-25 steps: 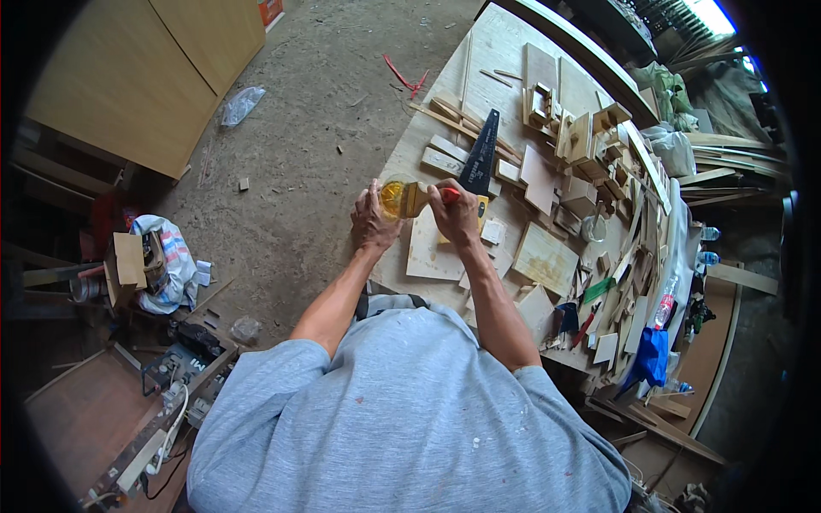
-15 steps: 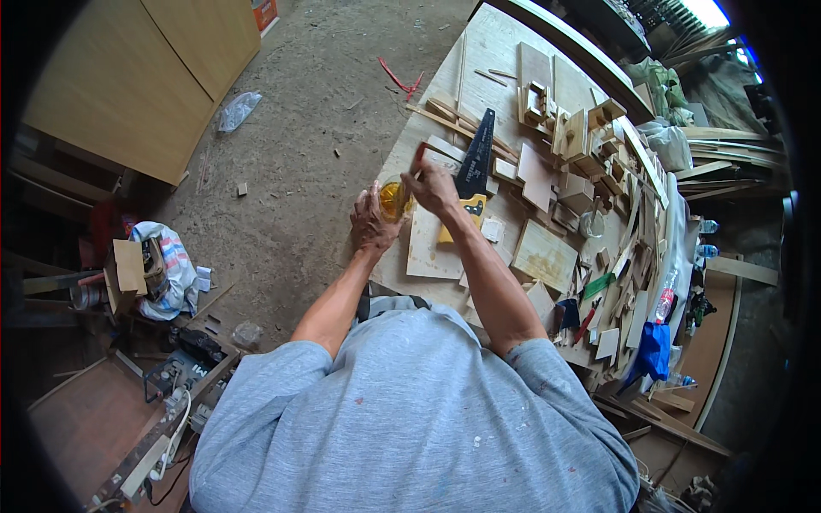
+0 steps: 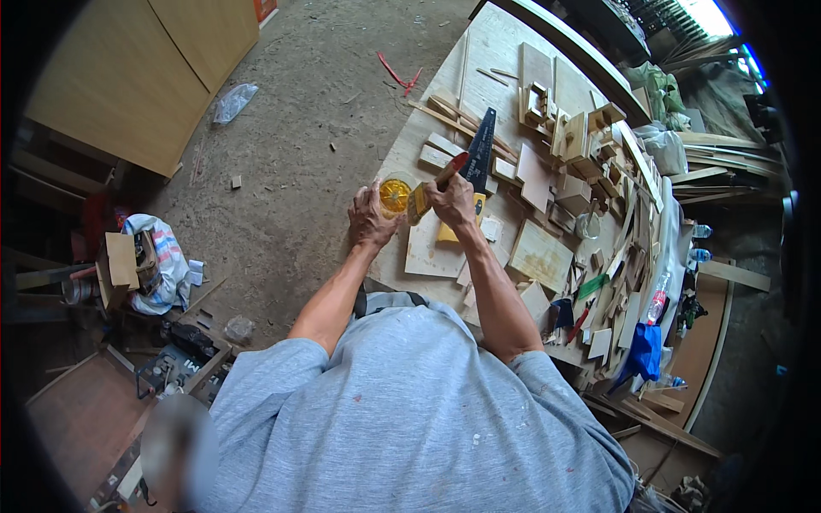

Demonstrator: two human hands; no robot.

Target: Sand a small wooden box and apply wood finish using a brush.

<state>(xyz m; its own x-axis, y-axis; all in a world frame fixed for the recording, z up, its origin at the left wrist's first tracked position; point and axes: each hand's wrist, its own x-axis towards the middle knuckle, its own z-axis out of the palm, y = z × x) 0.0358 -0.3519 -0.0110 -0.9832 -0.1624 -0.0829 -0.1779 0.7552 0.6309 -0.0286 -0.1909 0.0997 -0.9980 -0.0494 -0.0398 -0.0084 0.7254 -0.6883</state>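
Note:
My left hand (image 3: 370, 217) is closed round the side of a round clear cup (image 3: 394, 196) with amber-yellow liquid in it, at the left edge of the worktable. Just right of the cup, my right hand (image 3: 453, 203) grips a flat paintbrush (image 3: 417, 205). Its bristles point down and left beside the cup's rim, and its red-ended handle sticks up past my fingers. Beyond my right hand lies a handsaw (image 3: 481, 154) with a dark blade; its yellow handle is partly hidden by my forearm. A pale flat board (image 3: 432, 256) lies below the brush.
Several small wooden box assemblies (image 3: 577, 141) stand on the worktable (image 3: 496, 38) farther right. Scrap strips and blocks crowd its right side, with a clear jar (image 3: 588, 226) among them. A wooden cabinet (image 3: 128, 77) stands at the far left, and a striped sack (image 3: 162, 256) sits below it.
My right hand has moved right, bringing the brush out from over the cup to beside it. My left hand stays on the cup.

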